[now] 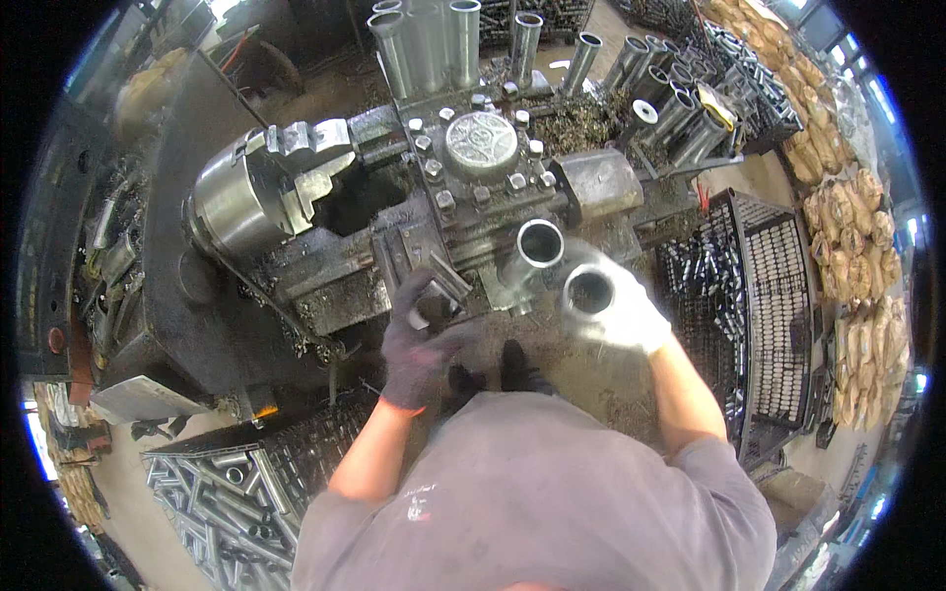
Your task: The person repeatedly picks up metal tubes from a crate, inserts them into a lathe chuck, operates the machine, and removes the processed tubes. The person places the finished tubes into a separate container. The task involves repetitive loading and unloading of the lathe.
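Observation:
My right hand [631,310], in a white glove blurred by motion, is wrapped round a metal tube [570,295] whose open round end faces up. Just left of it, another metal tube [522,266] stands on the front of the lathe carriage, its flanged mouth upward. My left hand [422,345] wears a dark glove; thumb and fingers are spread, with nothing visible between them. It hovers close to the slotted metal block [419,261] on the carriage's front. Beyond the hands is the bolted tool post [481,143] with its round cap.
A three-jaw chuck [236,197] sits at left, with nothing visible in its jaws. Several tubes [463,44] stand along the machine's far side. A black crate [734,295] of small metal parts is at right; a bin of loose tubes [227,502] lies lower left. Metal shavings [576,128] cover the bed.

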A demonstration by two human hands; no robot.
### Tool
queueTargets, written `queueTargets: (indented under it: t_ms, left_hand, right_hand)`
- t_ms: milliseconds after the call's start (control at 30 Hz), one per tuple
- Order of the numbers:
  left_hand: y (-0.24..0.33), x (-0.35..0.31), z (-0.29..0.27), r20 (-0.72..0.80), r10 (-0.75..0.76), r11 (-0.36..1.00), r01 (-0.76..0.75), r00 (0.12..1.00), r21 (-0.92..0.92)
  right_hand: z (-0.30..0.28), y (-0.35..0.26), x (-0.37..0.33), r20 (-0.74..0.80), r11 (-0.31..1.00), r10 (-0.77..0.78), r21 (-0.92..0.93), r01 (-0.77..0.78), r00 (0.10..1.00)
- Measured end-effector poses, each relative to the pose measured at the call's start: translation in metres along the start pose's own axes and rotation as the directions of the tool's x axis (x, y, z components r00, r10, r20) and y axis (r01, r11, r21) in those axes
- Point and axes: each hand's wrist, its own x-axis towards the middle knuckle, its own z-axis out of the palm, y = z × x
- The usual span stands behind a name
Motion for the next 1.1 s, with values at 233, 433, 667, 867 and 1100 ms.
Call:
queueTargets:
  t_ms: [233,433,667,867,1100]
  left_hand:
    - [-0.009,0.040,0.042,0.069,0.320,0.909,-0.327,0.945,0.257]
    - [0.000,-0.014,-0.049,-0.257,-0.202,0.912,0.086,0.945,-0.402]
    - [-0.016,-0.010,-0.106,-0.114,-0.560,0.534,0.252,0.820,-0.807]
    - [-0.042,-0.008,-0.124,0.019,-0.424,0.505,0.254,0.906,-0.825]
    - [-0.007,0.020,-0.086,-0.179,-0.409,0.629,0.134,0.895,-0.766]
  right_hand:
    - [0.009,0.012,0.038,0.043,0.995,-0.095,-0.001,0.096,0.994]
    - [0.043,0.026,0.047,-0.015,0.985,0.087,-0.146,-0.088,0.996]
    - [0.116,0.005,0.026,0.399,0.917,0.058,-0.383,0.109,0.915]
    - [0.193,-0.006,0.079,0.127,0.742,-0.083,-0.654,0.147,0.988]
    - [0.147,-0.043,0.095,0.415,0.963,0.155,0.138,-0.230,0.897]
